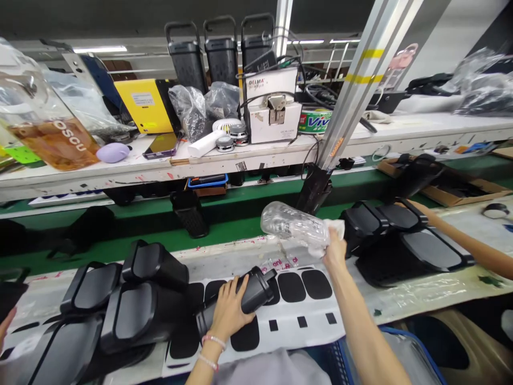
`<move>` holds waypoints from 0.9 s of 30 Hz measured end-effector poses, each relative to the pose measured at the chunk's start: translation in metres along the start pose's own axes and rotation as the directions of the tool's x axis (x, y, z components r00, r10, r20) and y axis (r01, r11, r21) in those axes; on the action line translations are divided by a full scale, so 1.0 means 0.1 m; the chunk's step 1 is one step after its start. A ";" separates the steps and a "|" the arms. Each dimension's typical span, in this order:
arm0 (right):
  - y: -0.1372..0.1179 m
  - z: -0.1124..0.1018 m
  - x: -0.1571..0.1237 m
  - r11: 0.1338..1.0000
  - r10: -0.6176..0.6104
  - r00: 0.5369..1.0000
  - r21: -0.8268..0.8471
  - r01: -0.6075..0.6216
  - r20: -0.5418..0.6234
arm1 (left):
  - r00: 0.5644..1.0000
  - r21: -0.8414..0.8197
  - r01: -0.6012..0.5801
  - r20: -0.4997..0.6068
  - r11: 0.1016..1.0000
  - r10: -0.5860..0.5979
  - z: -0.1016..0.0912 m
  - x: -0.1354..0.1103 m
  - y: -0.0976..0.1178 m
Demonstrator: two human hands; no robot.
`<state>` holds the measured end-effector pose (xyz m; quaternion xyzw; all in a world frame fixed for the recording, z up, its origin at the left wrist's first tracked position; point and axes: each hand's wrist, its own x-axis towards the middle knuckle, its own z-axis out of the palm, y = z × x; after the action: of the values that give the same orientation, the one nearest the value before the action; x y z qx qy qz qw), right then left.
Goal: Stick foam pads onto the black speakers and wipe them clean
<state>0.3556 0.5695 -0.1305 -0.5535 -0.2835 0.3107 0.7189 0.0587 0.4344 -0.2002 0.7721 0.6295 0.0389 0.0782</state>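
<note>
left hand [228,310]: gripping black cylinder [254,291] on sheet of black pads [298,321], near middle | right hand [334,254]: holding clear plastic bottle [292,224] and white cloth [331,235] above workbench [224,255], farther right
</note>
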 end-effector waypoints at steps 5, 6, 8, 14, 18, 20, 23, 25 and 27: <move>-0.18 -0.01 0.32 0.742 -0.289 0.924 -0.551 0.382 0.252 | 1.000 0.004 -0.011 0.008 1.000 0.011 0.00 -0.01 -0.01; -0.18 0.03 0.34 0.666 -0.291 0.885 -0.587 0.460 0.363 | 1.000 0.004 -0.014 0.008 1.000 0.014 0.00 -0.01 -0.02; -0.16 0.12 0.35 0.532 -0.254 0.790 -0.601 0.596 0.559 | 1.000 0.006 -0.020 0.006 1.000 0.020 0.01 -0.01 -0.02; -0.25 0.16 0.05 0.329 -0.279 0.690 -0.608 0.722 0.668 | 1.000 0.001 -0.031 0.006 1.000 0.031 0.00 -0.01 -0.03; 0.17 0.04 -0.86 0.648 -0.189 0.651 -0.405 0.645 0.735 | 1.000 -0.009 -0.027 -0.002 1.000 0.027 0.00 -0.02 -0.03; 0.53 -0.03 -1.32 0.701 -0.091 0.578 -0.360 0.615 0.811 | 1.000 -0.014 -0.027 -0.003 1.000 0.027 0.00 -0.02 -0.03; 0.92 -0.11 -1.63 0.762 -0.010 0.526 -0.334 0.555 0.851 | 1.000 -0.021 -0.030 0.005 0.999 0.030 -0.01 -0.02 -0.04; 1.01 -0.11 -1.63 0.794 0.014 0.541 -0.338 0.505 0.841 | 1.000 -0.024 -0.027 0.008 0.999 0.027 -0.01 -0.01 -0.05; 1.01 -0.05 -1.59 0.821 0.021 0.581 -0.346 0.454 0.813 | 1.000 -0.026 -0.020 0.011 0.999 0.020 -0.02 0.00 -0.04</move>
<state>0.2432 0.4647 -0.2396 -0.4905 -0.7107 0.3377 0.3745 0.0543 0.4356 -0.1989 0.7775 0.6207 0.0433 0.0915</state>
